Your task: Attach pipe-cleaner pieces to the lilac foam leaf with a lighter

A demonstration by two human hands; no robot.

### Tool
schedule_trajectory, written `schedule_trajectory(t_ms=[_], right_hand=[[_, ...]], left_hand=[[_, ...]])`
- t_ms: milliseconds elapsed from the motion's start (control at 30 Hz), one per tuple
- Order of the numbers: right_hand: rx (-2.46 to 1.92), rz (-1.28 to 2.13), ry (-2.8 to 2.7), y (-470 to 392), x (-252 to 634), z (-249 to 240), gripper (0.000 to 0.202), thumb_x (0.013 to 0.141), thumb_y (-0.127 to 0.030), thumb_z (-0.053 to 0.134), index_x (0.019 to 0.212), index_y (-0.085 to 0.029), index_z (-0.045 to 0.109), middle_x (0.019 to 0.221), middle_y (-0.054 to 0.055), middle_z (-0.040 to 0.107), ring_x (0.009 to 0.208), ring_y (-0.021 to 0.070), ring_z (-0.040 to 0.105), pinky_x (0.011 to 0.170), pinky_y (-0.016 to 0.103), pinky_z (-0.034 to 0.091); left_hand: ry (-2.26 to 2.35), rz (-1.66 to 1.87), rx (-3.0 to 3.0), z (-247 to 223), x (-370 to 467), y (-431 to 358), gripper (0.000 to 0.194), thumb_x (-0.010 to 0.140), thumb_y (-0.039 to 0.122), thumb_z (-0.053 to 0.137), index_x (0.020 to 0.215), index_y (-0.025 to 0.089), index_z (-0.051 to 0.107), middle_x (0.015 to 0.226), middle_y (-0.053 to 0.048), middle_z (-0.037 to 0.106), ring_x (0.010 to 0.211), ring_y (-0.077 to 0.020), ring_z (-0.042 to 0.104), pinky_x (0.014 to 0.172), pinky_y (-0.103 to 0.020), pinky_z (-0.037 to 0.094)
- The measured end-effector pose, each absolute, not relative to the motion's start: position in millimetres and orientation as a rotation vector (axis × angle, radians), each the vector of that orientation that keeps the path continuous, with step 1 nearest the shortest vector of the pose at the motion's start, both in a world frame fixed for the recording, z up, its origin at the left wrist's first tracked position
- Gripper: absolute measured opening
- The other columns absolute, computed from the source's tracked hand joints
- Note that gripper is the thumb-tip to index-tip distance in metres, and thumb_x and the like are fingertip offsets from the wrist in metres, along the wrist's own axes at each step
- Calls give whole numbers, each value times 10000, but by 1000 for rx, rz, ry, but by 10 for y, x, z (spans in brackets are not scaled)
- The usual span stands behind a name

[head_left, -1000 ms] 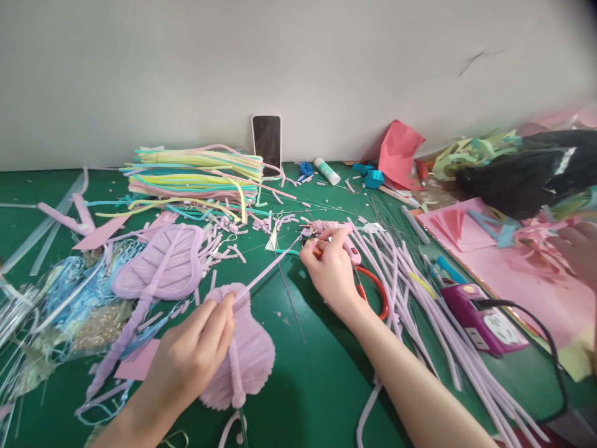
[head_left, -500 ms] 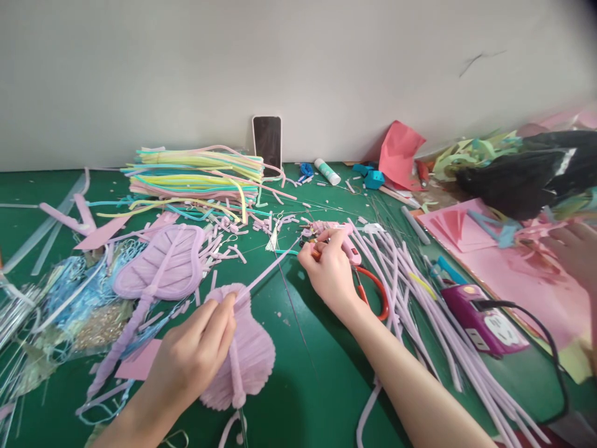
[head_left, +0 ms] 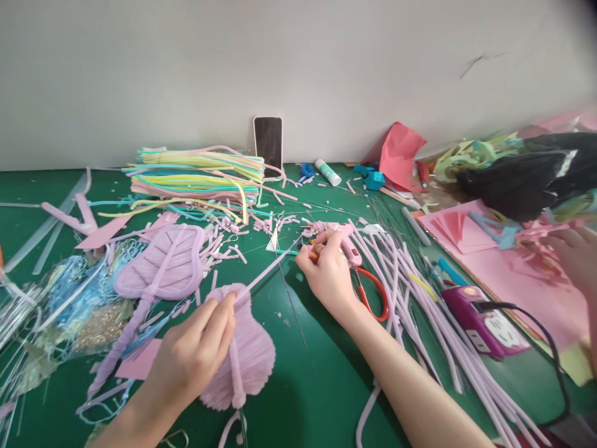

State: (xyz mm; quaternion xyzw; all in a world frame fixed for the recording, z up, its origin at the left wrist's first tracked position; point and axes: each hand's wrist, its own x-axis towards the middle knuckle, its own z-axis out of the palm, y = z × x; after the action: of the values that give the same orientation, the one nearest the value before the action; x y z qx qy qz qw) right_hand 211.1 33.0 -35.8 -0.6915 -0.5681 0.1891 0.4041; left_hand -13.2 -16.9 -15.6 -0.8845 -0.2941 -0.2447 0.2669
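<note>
My left hand [head_left: 198, 342] pinches one end of a thin lilac fuzzy stem [head_left: 269, 269], over the upper part of a lilac leaf-shaped fan [head_left: 249, 361]. The stem slants up to the right, its far end close to my right hand [head_left: 329, 267]. Fingers bent and pressed together, my right hand is at the pink glue gun [head_left: 347, 241]; what lies between its fingertips is too small to make out. Red-handled scissors [head_left: 382, 295] lie beside that wrist. Another lilac fan [head_left: 161, 264] with a wrapped handle rests on the left.
Coloured stems [head_left: 196, 180] are piled at the back by a phone [head_left: 268, 143]. Lilac stems [head_left: 448, 336] run along the right, near a purple power socket [head_left: 482, 320]. Another person's hand [head_left: 571, 252] is over pink paper [head_left: 527, 286] at the far right.
My right hand has shifted very slightly to the left near the glue gun. My left hand keeps its pinch in the same place.
</note>
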Motion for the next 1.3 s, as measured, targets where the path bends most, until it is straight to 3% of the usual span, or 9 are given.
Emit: schedule_trajectory(t_ms=[233, 567, 933, 1133, 1300], right_hand=[[-1733, 468, -1445, 323, 2100, -377, 238, 805, -359, 440, 890, -251, 247, 578, -80, 480, 433, 138, 451, 482, 260, 345], [-1756, 448, -1446, 339, 2131, -379, 263, 811, -363, 448, 870, -253, 216, 571, -75, 485, 475, 160, 501, 530, 280, 366], [-1761, 430, -1511, 304, 2067, -372, 233, 818, -366, 414, 890, -244, 229, 561, -79, 473, 456, 156, 497, 497, 261, 335], [-1779, 408, -1532, 275, 2017, -366, 234, 815, -371, 420, 889, -243, 238, 671, -30, 565, 481, 155, 537, 469, 246, 296], [-1782, 357, -1570, 261, 2002, -371, 209, 825, -362, 419, 879, -240, 258, 630, -36, 555, 477, 155, 541, 453, 237, 282]], left_hand=[[-791, -660, -2382, -131, -129, -168, 157, 826, -25, 558, 744, 85, 635, 861, -79, 734, 715, -171, 680, 614, -264, 537], [-823, -673, -2387, -129, -121, -161, 175, 854, -26, 524, 765, 75, 636, 833, -70, 745, 692, -168, 692, 583, -249, 541], [-808, -595, -2381, -174, -154, -169, 185, 836, -61, 515, 808, 67, 646, 906, -89, 743, 760, -187, 695, 647, -264, 553], [-810, -551, -2376, -232, -184, -169, 198, 819, -75, 517, 844, 71, 649, 955, -94, 737, 804, -205, 692, 683, -284, 548], [-819, -563, -2375, -242, -193, -172, 181, 831, -55, 519, 839, 69, 650, 943, -94, 737, 804, -206, 691, 674, -284, 541]])
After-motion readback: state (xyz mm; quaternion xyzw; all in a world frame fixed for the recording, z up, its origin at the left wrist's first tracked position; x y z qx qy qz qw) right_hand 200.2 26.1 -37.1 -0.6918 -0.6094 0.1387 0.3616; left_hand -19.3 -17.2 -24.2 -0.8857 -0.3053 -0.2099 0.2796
